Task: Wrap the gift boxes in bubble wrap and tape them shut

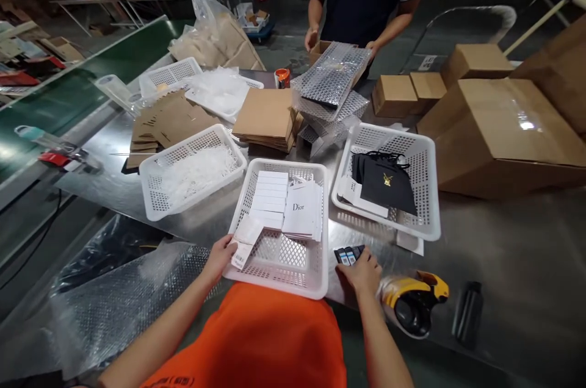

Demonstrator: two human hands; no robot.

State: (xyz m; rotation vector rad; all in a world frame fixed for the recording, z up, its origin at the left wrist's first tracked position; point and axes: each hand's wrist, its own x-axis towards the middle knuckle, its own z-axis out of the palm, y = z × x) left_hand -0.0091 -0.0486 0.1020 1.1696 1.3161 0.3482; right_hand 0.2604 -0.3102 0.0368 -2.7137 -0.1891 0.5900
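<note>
My left hand [220, 257] is closed on a small white box [245, 240] at the front left corner of the middle white basket [279, 272]. That basket holds a stack of white boxes [270, 191] and white Dior cards [303, 210]. My right hand [364, 269] rests on the metal table just right of the basket, fingers curled on several small dark items [348, 254]. A yellow and black tape dispenser [412, 302] lies right of that hand.
A left basket [158, 196] holds white shredded filler; a right basket [425, 193] holds black pouches [384, 183]. Flat cardboard [268, 116], bubble bags [332, 77] and cartons [499, 132] lie farther back. Another person's hands [373, 46] work on a bubble bag opposite. Bubble wrap [119, 302] hangs at left.
</note>
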